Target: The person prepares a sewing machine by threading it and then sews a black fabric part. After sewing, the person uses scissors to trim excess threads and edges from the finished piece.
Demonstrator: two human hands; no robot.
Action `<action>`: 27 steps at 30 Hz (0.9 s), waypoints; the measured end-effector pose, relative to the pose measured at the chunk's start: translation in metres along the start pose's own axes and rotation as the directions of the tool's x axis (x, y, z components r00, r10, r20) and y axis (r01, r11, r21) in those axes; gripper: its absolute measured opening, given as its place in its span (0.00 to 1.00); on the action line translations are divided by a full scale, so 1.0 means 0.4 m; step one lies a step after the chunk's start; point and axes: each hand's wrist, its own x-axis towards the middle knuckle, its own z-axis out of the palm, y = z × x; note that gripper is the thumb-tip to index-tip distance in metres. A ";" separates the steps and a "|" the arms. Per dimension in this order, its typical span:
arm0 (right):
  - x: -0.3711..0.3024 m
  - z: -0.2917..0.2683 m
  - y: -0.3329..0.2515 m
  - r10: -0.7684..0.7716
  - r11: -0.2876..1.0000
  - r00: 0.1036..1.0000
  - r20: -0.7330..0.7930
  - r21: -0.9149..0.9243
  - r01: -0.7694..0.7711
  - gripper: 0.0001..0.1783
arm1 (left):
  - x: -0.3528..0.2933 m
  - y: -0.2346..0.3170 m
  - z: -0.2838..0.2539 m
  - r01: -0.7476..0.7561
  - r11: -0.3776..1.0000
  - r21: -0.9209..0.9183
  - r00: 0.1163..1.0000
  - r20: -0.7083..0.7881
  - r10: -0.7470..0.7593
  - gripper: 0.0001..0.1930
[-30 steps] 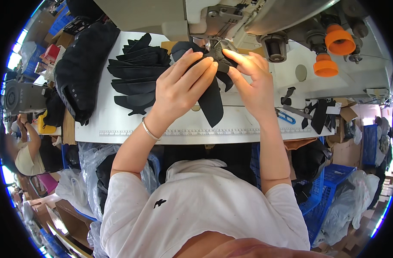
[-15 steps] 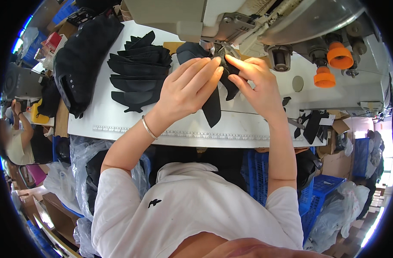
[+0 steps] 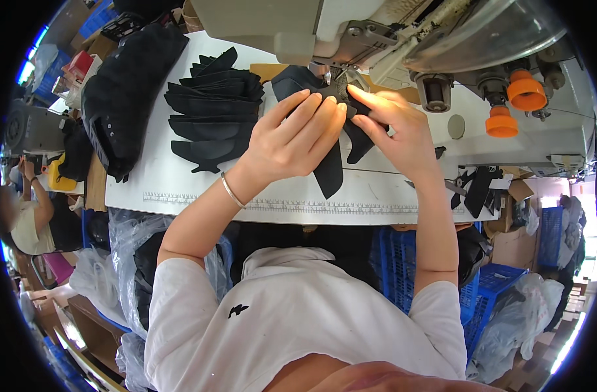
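Under the sewing machine's presser foot (image 3: 337,77) lies a black fabric piece (image 3: 329,175), its pointed flaps hanging toward me over the white table. My left hand (image 3: 297,136) is closed on its left part, the fingers side by side with their tips close to the foot; the thumb is hidden. On the other side my right hand (image 3: 398,127) pinches the fabric's edge between thumb and forefinger. Left of my hands lies a fanned stack of black cut fabric pieces (image 3: 213,127).
A bulky black fabric item (image 3: 132,98) lies at the table's left. Scissors (image 3: 455,188) and black scraps (image 3: 481,189) are at right, below orange thread holders (image 3: 501,122). A printed ruler (image 3: 298,206) follows the near edge. Blue crates (image 3: 497,281) stand below; another person (image 3: 33,219) sits far left.
My left fingers have bent a little and drawn slightly back from the presser foot. The right hand has shifted slightly right and toward me, still pinching the fabric. The whole view has shifted slightly.
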 end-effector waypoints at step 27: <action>-0.030 0.085 -0.071 0.248 0.968 0.940 -0.233 0.105 -0.229 0.21 | 0.014 -0.090 -0.004 -0.084 0.974 -0.211 0.996 0.012 0.089 0.14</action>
